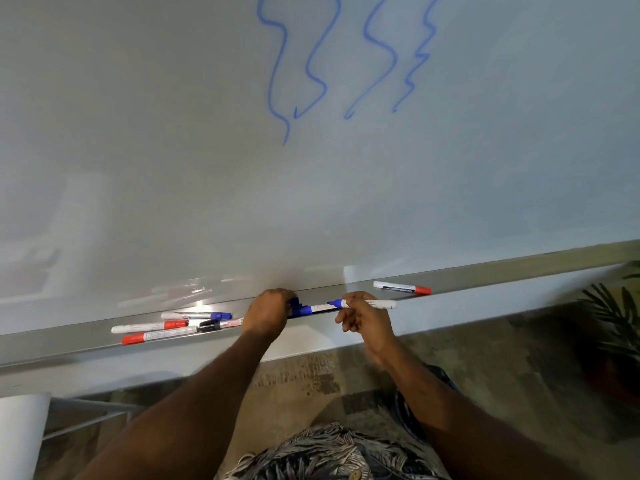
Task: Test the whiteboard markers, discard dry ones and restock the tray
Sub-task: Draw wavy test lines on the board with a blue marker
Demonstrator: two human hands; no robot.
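Just above the tray (62,344), the right hand (365,318) pinches 1 uncapped blue marker (367,303) lying along it, tip toward the nearby left hand (267,315), which grips a blue cap (294,301).

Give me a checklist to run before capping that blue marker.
1. Grip of the right hand on the uncapped blue marker: ok.
2. The left hand holds the blue cap: ok.
3. Marker tip points toward the cap: ok.
4. The blue test lines on the whiteboard show ink: ok.
5. Bare spot on the tray: ok.
6. Discard bin nearby: cannot tell, none in view.
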